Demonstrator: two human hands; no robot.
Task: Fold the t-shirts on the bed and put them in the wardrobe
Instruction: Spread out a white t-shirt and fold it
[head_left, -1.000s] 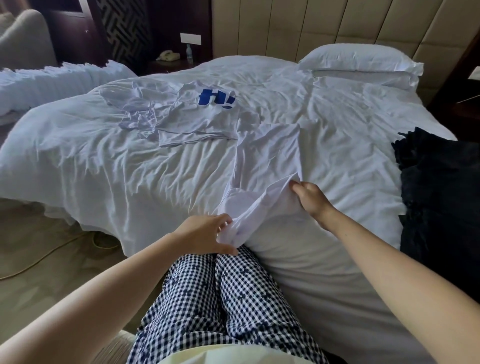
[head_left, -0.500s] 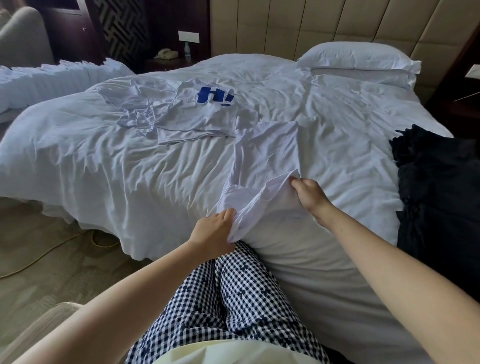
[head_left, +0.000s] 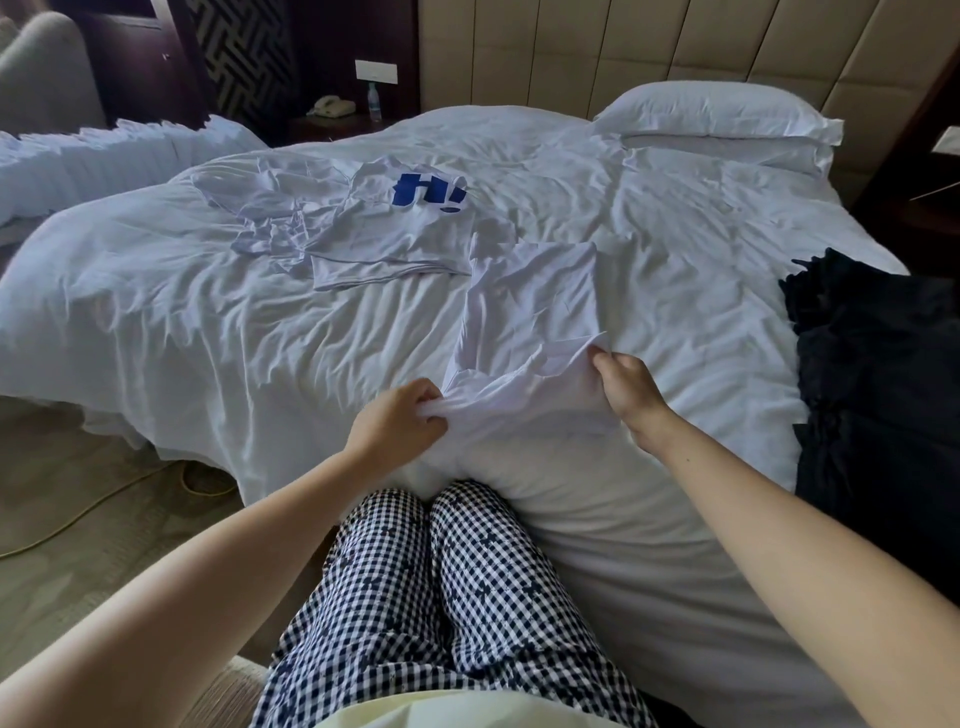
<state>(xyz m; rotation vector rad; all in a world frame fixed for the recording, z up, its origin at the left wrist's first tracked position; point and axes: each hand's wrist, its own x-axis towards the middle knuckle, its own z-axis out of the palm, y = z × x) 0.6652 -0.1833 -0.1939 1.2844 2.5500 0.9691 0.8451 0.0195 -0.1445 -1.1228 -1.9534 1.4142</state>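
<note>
Head view: folding one t-shirt (head_left: 532, 296).
Left hand (head_left: 400, 423) and right hand (head_left: 626, 387) pinch its 6 o'clock hem; next, probably fold toward 12.

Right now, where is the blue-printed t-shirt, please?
In the head view, the blue-printed t-shirt lies left of centre on the bed, beyond and left of the plain t-shirt.

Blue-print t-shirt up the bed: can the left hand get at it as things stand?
Probably not right now: the left hand grips the near white t-shirt. Once freed, only bare duvet lies between it and the blue-print t-shirt.
</note>
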